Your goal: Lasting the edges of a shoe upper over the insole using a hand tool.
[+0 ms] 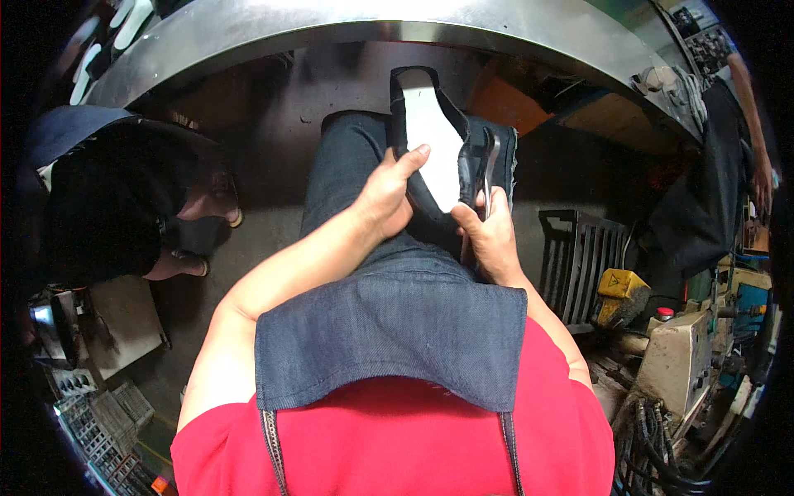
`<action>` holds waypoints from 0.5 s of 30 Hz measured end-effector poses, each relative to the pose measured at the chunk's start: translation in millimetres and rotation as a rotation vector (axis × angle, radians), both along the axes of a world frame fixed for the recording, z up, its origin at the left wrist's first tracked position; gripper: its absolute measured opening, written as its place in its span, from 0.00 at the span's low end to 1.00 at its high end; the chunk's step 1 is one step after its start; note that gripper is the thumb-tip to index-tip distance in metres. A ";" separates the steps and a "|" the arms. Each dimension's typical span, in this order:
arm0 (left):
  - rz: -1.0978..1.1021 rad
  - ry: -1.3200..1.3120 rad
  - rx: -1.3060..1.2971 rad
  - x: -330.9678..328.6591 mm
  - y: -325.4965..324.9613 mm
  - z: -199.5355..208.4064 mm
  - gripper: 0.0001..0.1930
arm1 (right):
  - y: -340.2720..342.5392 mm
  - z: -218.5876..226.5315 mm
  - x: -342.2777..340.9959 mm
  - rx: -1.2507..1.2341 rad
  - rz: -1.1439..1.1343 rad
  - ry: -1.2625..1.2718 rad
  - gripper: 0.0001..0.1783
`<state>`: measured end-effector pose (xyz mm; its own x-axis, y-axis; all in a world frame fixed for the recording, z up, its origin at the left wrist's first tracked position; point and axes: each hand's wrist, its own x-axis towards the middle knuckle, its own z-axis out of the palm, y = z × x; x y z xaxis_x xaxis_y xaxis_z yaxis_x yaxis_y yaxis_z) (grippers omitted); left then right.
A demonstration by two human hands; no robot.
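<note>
Over my lap I hold a black shoe upper (455,116) with a long white insole board (430,136) facing up. My left hand (387,194) is closed round its left side, the thumb resting on the white board. Its near end is pinched in my right hand (494,236), with the thumb by the board's tip. A curved, shiny metal tool (492,161) stands up from my right fingers along the shoe's right side. The fingers hide its lower part, so I cannot tell its exact kind.
A metal worktop (347,25) runs across the far side, with pale soles (132,23) at its left. Another person's legs (207,202) are at the left, and a person's arm (754,140) at the far right. A slatted rack (571,264), a yellow pedal (620,296) and machinery (674,360) stand right.
</note>
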<state>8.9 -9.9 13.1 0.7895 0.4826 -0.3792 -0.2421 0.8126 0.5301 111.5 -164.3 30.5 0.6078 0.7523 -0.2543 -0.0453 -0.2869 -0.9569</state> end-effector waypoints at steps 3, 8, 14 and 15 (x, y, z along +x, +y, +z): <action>-0.030 -0.136 0.021 -5.9 -18.0 8.5 0.26 | 4.4 25.1 3.1 0.105 -0.022 -0.139 0.29; -0.778 0.142 0.796 -46.5 -20.1 94.3 0.13 | -13.3 106.5 51.5 0.344 0.026 -0.380 0.27; 0.051 0.122 1.931 -29.0 30.0 67.7 0.33 | 34.7 96.2 100.3 0.270 0.342 -0.183 0.25; -0.109 0.097 1.817 -20.5 37.6 48.2 0.36 | 40.6 92.6 103.0 0.265 0.339 -0.227 0.23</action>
<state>-11.6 27.7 61.3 0.8517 0.2554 0.4575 -0.1516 -0.7157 0.6817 214.5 -123.8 123.1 0.3347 0.9386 0.0833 0.2265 0.0056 -0.9740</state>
